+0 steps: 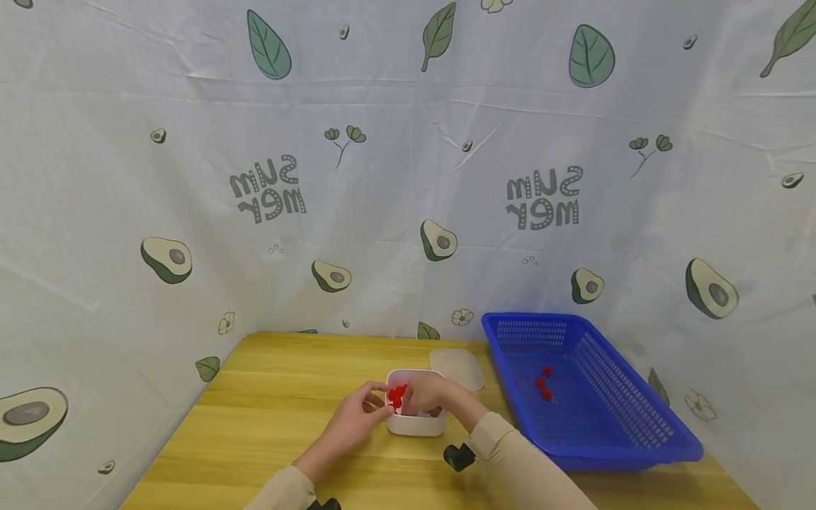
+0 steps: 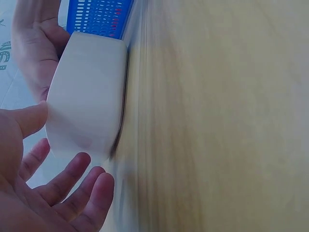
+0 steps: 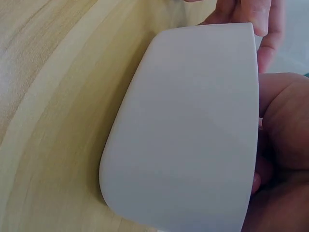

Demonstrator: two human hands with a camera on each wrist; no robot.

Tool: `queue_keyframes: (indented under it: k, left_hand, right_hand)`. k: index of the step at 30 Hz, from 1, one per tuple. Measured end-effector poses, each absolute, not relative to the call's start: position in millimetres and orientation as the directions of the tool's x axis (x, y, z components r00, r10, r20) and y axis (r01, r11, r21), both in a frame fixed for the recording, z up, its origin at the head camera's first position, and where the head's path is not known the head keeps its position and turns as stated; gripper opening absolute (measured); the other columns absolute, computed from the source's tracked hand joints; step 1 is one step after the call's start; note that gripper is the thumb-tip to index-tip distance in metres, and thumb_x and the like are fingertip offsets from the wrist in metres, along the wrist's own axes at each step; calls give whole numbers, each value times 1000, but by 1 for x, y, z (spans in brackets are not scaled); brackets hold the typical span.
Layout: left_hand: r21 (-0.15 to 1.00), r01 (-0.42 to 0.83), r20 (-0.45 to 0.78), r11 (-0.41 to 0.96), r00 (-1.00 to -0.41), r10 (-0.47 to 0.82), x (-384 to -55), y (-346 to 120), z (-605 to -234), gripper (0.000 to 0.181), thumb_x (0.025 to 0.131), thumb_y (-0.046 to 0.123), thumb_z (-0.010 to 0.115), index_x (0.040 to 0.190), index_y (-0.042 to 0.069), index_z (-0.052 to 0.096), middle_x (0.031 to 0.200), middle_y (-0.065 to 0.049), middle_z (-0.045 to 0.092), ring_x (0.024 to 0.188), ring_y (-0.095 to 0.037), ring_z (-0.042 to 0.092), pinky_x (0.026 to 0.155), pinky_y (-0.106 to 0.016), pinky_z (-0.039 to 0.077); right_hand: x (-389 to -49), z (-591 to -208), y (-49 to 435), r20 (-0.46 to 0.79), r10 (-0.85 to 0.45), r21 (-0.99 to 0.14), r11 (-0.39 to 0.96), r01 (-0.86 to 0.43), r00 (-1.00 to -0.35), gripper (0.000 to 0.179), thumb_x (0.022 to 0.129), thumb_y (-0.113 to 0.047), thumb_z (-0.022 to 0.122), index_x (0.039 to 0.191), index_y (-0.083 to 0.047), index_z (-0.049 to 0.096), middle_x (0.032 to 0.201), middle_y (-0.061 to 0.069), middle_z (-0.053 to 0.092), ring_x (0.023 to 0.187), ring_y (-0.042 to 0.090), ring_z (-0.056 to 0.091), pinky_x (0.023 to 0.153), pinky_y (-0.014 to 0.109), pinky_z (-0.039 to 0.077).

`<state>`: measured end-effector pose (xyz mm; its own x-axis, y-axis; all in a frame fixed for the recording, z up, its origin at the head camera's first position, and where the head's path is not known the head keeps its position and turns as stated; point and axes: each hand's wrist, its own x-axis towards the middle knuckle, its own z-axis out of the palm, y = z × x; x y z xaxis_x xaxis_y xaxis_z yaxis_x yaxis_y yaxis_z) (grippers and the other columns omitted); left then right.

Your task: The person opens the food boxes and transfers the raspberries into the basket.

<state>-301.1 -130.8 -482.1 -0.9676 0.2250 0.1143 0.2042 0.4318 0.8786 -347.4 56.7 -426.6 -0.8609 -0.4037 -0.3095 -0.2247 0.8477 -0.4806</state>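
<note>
"What was nearest?"

"Two beige sleeves (image 1: pixel 525 464), stretched forward over a wood-grain table (image 1: pixel 287 397)."

"And the hands?"

"The left hand (image 1: pixel 354 418) was at the left side of a small white box (image 1: pixel 417 426), thumb against the rim, the other fingers loosely bent and spread rather than clenched. The right hand (image 1: pixel 426 393) dipped into the box from the right; its fingertips were hidden below the rim, so I can't tell whether they pinched anything."

"Where were the contents, relative to those fingers?"

"Bright red pieces (image 1: pixel 397 397) lay in the box's left part, between the left thumb and the right hand."

"Beyond that?"

"A flat pale lid (image 1: pixel 457 368) lay on the table, behind the box and slightly right. Farther right stood a blue basket (image 1: pixel 593 404) with a few loose red bits (image 1: pixel 540 383) on its floor. At the back hung a white cloth (image 1: pixel 382 212) printed with leaves and avocados."
</note>
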Motion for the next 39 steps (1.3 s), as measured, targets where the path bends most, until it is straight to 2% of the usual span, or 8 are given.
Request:
queue_keyframes:
  k: [2, 5, 8, 12, 19, 27, 33, 39]
  left_hand:
    - [879, 206, 117, 430, -968, 224, -301, -130, -482, 40, 94, 27, 72, 130, 13, 60, 107, -4, 67, 94, -21, 60, 81, -39, 54]
    - [877, 211, 122, 432, -967, 223, -300, -130, -482, 40, 94, 27, 72, 130, 13, 60, 107, -4, 67, 93, -21, 60, 80, -38, 54]
    - [874, 213, 123, 437, -966, 225, -300, -129, -483, 40, 94, 27, 73, 130, 13, 60, 107, -4, 67, 93, -21, 60, 79, -37, 53]
    - [872, 204, 116, 444, -969, 219, -298, -127, -484, 41, 93, 28, 73, 130, 14, 61, 106, -4, 67, 93, -21, 59, 78, -36, 53]
    - [875, 202, 116, 440, -970, 215, -298, -128, -483, 41, 94, 29, 72, 130, 13, 60, 107, -4, 67, 93, -21, 59, 77, -36, 52]
    - [865, 220, 135, 452, -968, 214, -302, -131, -484, 40, 93, 28, 73, 129, 14, 61, 105, -4, 68, 91, -20, 60, 76, -35, 52]
    - [861, 221, 134, 457, -967, 216, -302, -131, -485, 40, 94, 30, 72, 129, 15, 61, 104, -3, 68, 91, -20, 60, 76, -35, 51]
    - [849, 231, 139, 475, -965, 221, -302, -130, -484, 39, 94, 30, 72, 128, 15, 61, 104, -3, 68, 91, -19, 60, 76, -36, 51]
  right_hand:
    - [-347, -427, 57, -307, -408, -467, 852, -237, -860, 4, 86, -12, 74, 87, -14, 72, 59, -1, 47, 45, 12, 34, 44, 22, 31]
    - [-347, -428, 59, -312, -423, -452, 853, -259, -851, 11, 86, -8, 72, 94, -16, 71, 60, -2, 48, 45, 12, 35, 43, 21, 31]
    - [-346, -430, 60, -323, -434, -446, 854, -270, -841, 13, 86, -5, 70, 90, -17, 71, 58, -2, 46, 43, 11, 35, 42, 21, 30]
    - [-346, -433, 61, -315, -449, -426, 854, -298, -836, 16, 87, -5, 67, 76, -16, 71, 54, -4, 43, 42, 11, 33, 41, 21, 28]
    - [-347, -438, 60, -283, -466, -399, 852, -339, -838, 9, 89, -12, 68, 82, -17, 70, 55, -4, 43, 42, 11, 35, 41, 21, 31]
    - [-348, -437, 57, -257, -493, -507, 801, -318, -831, 6, 91, -9, 69, 85, -11, 71, 65, -2, 54, 47, 12, 40, 44, 21, 34]
    - [-347, -437, 58, -255, -482, -578, 771, -267, -838, 5, 91, -4, 67, 89, -6, 71, 72, 0, 57, 50, 13, 40, 44, 22, 32]
    - [-347, -440, 59, -225, -486, -583, 762, -283, -844, 3, 90, -7, 70, 89, -5, 73, 73, -1, 59, 53, 12, 44, 46, 22, 34]
